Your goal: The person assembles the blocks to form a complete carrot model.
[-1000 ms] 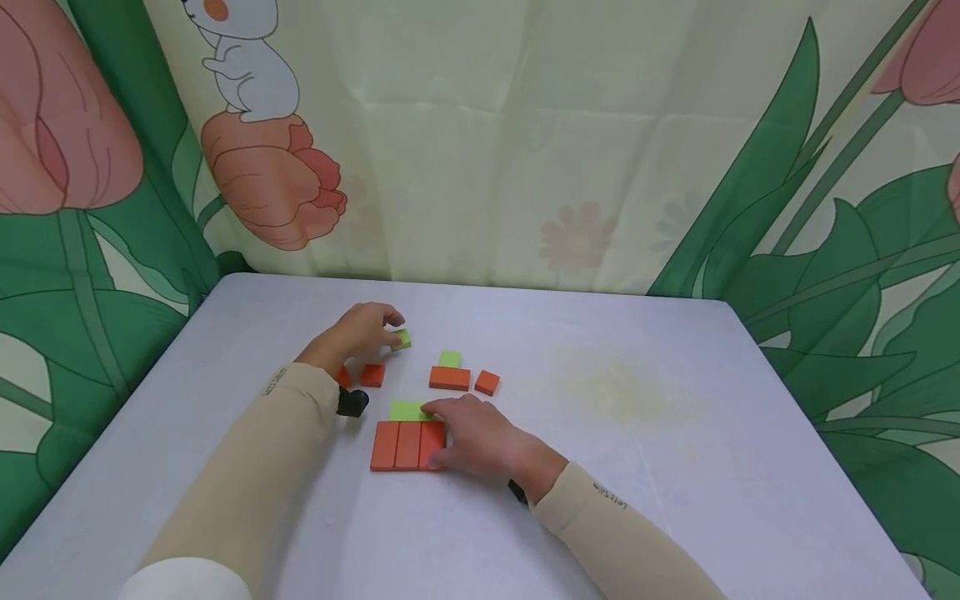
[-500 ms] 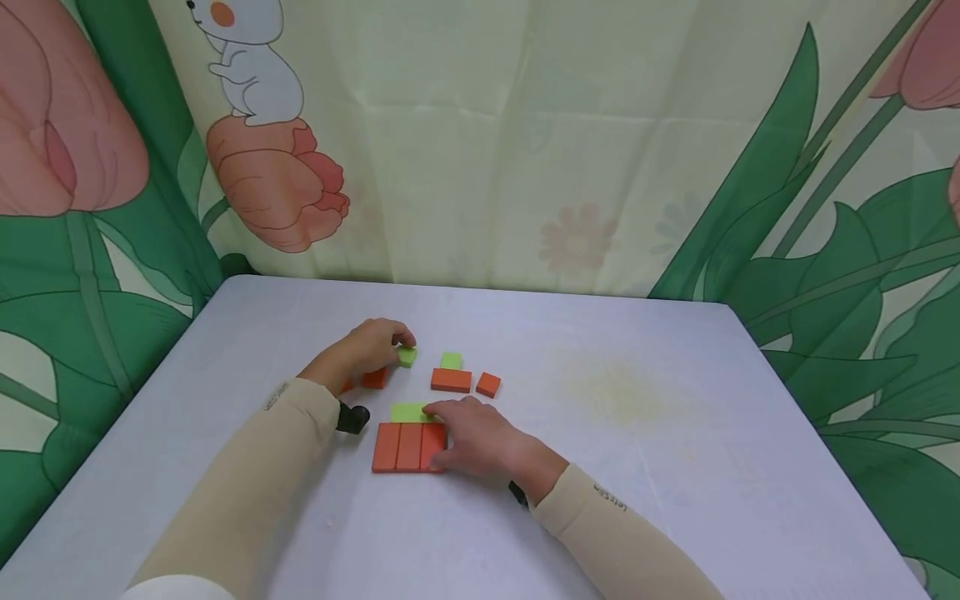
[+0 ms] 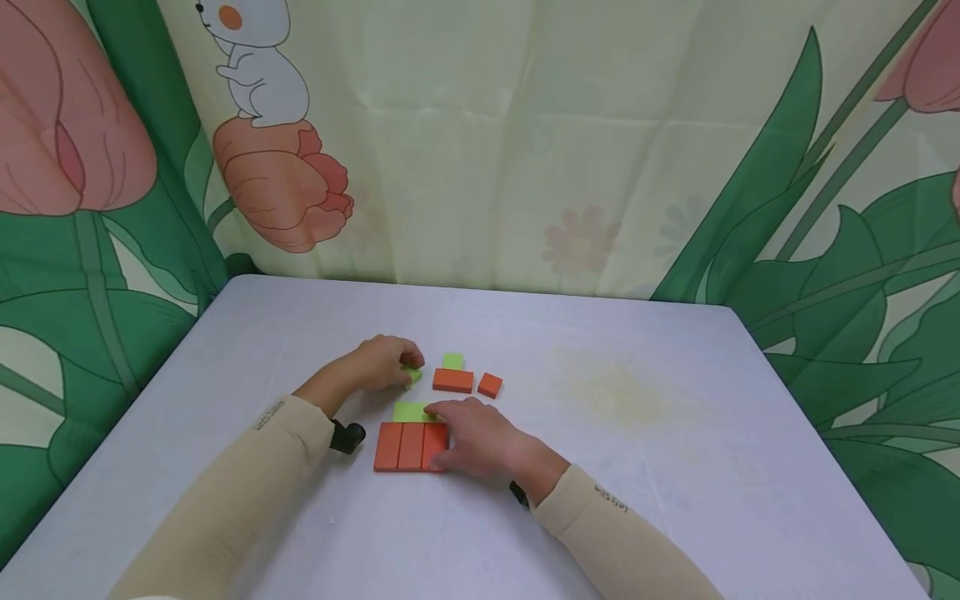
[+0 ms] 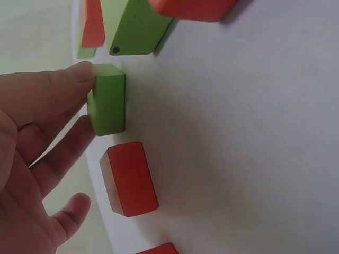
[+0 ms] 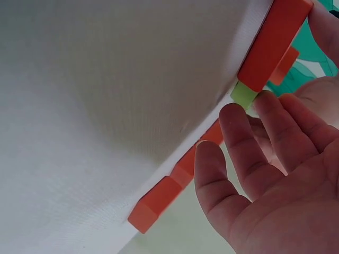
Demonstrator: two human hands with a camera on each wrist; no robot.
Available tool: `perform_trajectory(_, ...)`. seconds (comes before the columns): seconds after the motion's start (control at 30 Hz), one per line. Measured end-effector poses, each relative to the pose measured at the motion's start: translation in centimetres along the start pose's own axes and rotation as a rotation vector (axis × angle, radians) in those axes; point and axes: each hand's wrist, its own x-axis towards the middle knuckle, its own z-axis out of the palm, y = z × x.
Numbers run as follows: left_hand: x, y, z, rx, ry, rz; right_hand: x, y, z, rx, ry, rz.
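Note:
My left hand [image 3: 381,364] pinches a small green block [image 4: 109,106] between thumb and fingers, close to the tabletop. In the head view that block is mostly covered by the fingers. Nearer me, several flat red blocks [image 3: 399,447] lie side by side in a row, with a green block [image 3: 407,412] along their far edge. My right hand [image 3: 476,437] rests at the right end of this group, fingers relaxed. Its index finger touches the green block's right end, and its thumb lies by the rightmost red block.
Beyond the row lie a red block [image 3: 453,381], a green block [image 3: 453,361] behind it and a small red block [image 3: 490,385] to the right. In the left wrist view a red block [image 4: 132,180] stands near the left hand. A printed curtain [image 3: 480,167] hangs behind the table.
My left hand has brought the small green block nearer and slightly right, toward the row. It now hides the red blocks at the left in the head view. My right hand has stayed put.

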Motion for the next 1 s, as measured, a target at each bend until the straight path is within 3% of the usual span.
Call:
perform_trajectory(0.37, -1.7, 0.1, 0.7, 0.097, 0.036, 0.072, 0.0, 0.0, -0.1, 0.003, -0.003, 0.014)
perform_trajectory(1.0, -3.6, -0.7, 1.3, 0.113, 0.079, 0.021, 0.0, -0.1, 0.0, -0.01, -0.004, 0.007)
